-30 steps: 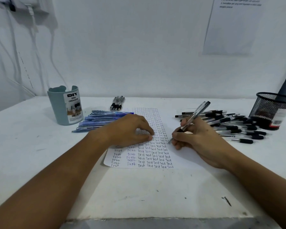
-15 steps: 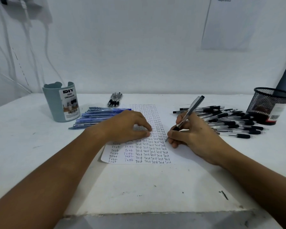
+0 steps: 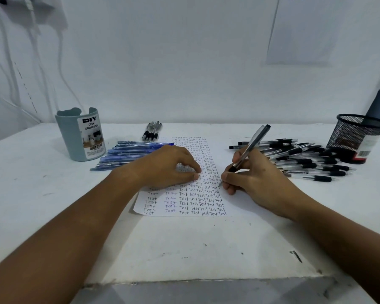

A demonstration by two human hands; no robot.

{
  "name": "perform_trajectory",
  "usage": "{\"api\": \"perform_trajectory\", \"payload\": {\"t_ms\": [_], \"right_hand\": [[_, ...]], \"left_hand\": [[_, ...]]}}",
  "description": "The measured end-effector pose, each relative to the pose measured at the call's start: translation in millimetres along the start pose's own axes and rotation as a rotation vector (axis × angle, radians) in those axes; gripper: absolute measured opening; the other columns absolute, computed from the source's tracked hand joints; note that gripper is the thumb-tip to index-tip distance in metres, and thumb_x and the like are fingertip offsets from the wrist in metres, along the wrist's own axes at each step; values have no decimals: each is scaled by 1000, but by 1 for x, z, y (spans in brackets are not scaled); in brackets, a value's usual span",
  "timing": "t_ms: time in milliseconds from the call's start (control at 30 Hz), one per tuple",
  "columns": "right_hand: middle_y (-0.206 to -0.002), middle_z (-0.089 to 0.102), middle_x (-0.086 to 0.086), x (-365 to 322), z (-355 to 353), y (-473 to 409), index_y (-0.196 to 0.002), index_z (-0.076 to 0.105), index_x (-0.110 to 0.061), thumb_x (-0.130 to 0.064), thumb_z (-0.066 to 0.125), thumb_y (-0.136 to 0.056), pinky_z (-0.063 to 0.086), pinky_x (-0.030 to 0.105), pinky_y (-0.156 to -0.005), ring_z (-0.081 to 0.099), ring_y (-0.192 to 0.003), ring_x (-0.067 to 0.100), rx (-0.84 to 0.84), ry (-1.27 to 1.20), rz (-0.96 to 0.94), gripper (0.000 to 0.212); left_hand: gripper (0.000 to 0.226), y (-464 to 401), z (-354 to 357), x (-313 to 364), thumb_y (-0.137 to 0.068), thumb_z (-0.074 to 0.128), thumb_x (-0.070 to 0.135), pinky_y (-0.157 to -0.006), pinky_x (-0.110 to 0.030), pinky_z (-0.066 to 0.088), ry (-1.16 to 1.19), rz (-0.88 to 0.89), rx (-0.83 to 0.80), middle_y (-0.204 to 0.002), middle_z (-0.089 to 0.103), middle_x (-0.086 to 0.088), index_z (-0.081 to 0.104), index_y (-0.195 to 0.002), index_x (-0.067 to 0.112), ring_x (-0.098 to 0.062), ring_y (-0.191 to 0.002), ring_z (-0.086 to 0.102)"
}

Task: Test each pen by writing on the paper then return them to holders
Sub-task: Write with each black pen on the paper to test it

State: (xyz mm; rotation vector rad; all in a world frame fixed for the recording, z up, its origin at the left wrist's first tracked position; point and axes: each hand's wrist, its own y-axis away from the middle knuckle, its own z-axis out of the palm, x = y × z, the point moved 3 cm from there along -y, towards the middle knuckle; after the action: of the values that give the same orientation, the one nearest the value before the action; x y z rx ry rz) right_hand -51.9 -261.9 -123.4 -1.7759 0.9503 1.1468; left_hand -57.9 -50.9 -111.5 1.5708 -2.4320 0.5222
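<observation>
A: Right hand (image 3: 250, 174): gripping a silver-barrelled ballpoint pen with a black grip (image 3: 249, 149), tip down at the right-hand edge of the written columns, barrel leaning toward 1 o'clock.

B: Left hand (image 3: 169, 166): fingers curled loosely, fingertips (image 3: 195, 172) pressing the white sheet of paper covered in rows of "Test" (image 3: 198, 194) against the white tabletop (image 3: 42, 194); holding nothing.

A: Elsewhere: loose heap of clear pens with black grips (image 3: 303, 160) at 2 o'clock from the sheet, touching the foot of the black wire-mesh cup (image 3: 358, 137). Row of blue pens (image 3: 127, 155) at 10 o'clock, just beside the grey-blue plastic desk organiser with a white label (image 3: 80, 134). Four more black-grip pens (image 3: 152, 133) at 12 o'clock.

B: Risks, judged only: little blank space left beside the tip, so a new word likely to overlap a neighbour and hide whether the ink flows. Heel of the writing hand resting on the sheet; fresh ink possibly smeared.

A: Also: paper free to slide or buckle if the left fingertips lift mid-stroke. Tested pen easily dropped back among the heap instead of into a holder, hence tested twice. Black and blue pens possibly sent to the wrong holder; intended pairing not shown.
</observation>
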Motion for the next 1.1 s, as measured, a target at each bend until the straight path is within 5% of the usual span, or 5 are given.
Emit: {"api": "perform_trajectory", "payload": {"t_ms": [433, 1100], "right_hand": [[-82, 65, 28, -2, -3, 0, -95, 42, -11, 8, 65, -85, 51, 41, -68, 60, -63, 33, -32, -28, 13, 31], [-72, 65, 16, 4, -6, -3, -95, 43, -11, 10, 65, -84, 48, 40, -63, 57, -62, 34, 27, -84, 14, 32]], "left_hand": [[22, 0, 1, -1, -89, 62, 43, -83, -7, 35, 7, -2, 1, -114, 60, 18, 69, -109, 37, 5, -105, 53], [21, -2, 2, -4, -88, 62, 45, -83, -12, 37, 21, -4, 2, -113, 60, 20, 69, -108, 40, 4, -104, 53]]}}
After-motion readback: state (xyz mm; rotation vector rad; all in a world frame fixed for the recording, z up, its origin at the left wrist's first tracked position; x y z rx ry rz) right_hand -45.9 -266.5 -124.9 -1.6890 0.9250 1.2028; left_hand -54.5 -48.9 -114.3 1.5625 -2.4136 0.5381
